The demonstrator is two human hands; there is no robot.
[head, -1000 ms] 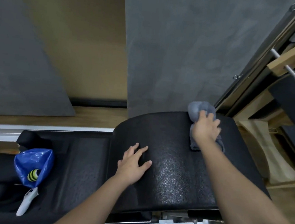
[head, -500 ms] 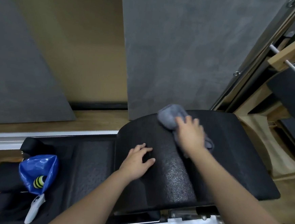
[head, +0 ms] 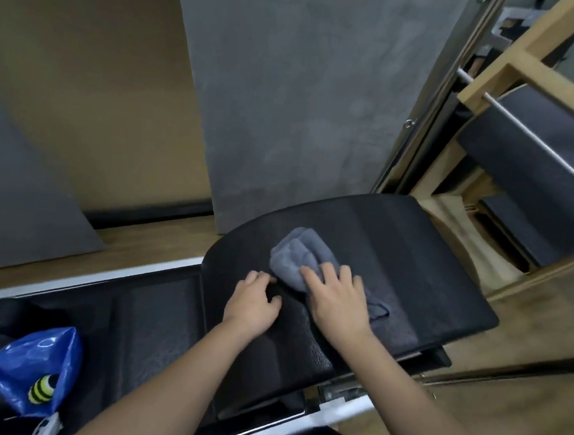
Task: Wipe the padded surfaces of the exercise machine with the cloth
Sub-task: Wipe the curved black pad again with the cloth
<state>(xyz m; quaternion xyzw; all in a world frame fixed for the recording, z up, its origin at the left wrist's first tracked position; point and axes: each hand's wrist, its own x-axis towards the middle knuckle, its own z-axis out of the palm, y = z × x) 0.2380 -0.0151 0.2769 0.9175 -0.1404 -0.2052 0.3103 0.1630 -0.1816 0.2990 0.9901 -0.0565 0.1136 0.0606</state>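
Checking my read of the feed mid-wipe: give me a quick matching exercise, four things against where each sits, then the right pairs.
Things:
1. grey cloth
2. left hand
3. blue bag
4. right hand

Places:
A. at the near left end of the flat black pad
B. pressing on the cloth
C. bare on the arched pad, beside the cloth
D. bunched on the arched pad, partly under a hand

Pairs: 1-D, 2-C, 3-A, 4-B
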